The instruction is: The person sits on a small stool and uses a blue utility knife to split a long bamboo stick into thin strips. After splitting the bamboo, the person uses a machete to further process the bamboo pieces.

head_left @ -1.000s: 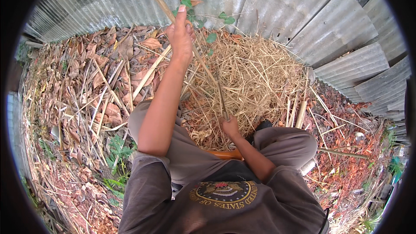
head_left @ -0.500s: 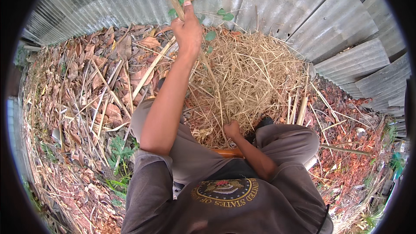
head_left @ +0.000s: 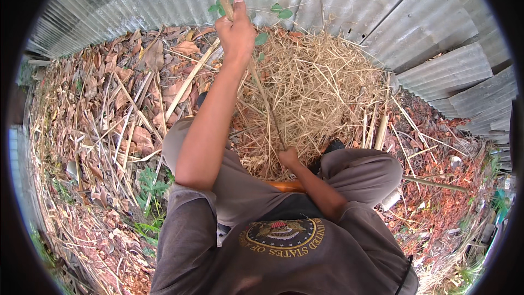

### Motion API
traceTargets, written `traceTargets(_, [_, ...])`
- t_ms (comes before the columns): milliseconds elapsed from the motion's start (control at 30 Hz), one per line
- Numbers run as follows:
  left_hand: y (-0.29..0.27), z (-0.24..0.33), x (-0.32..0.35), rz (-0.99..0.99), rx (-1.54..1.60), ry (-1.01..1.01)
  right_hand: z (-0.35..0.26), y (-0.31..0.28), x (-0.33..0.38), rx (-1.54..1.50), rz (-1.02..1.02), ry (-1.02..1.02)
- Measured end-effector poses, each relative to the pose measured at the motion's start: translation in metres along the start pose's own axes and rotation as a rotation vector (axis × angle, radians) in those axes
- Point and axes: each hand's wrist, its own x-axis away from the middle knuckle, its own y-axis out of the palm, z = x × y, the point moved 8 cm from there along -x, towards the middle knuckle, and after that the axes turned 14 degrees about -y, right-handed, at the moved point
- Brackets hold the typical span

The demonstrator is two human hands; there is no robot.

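A long tan stick (head_left: 261,83), which looks like split bamboo, slants from beyond the top edge down to my lap. My left hand (head_left: 238,34) grips its upper part with the arm stretched out, the thumb lying along it. Lower down the stick thins and darkens, and there my right hand (head_left: 289,158) is closed around it, close in front of my crossed legs. Whether a blade is also in the right hand's fingers, I cannot make out. Behind the stick spreads a heap of thin, pale shavings (head_left: 322,87).
Corrugated metal sheets (head_left: 349,8) stand as a wall along the far side. Dry leaves (head_left: 143,141) and loose stalks cover the ground on the left. A few cut stalks (head_left: 382,132) lie right of the heap. Something orange (head_left: 287,186) shows between my legs.
The stick's upper end has swung slightly to the right. My right hand has shifted a little up and to the left; the left hand keeps its grip almost in place.
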Motion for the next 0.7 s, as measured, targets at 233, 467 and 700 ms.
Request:
traceTargets(233, [-0.004, -0.001, -0.006, -0.023, 0.009, -0.004, -0.055, -0.02, -0.003, -0.082, 0.141, -0.217])
traceTargets(467, [-0.008, 0.0, -0.008, -0.012, 0.052, -0.012, -0.076, -0.005, 0.005, -0.161, 0.22, -0.596])
traceTargets(700, [-0.018, -0.002, -0.004, 0.002, 0.08, -0.006, -0.014, 0.013, -0.002, -0.115, -0.041, 0.105])
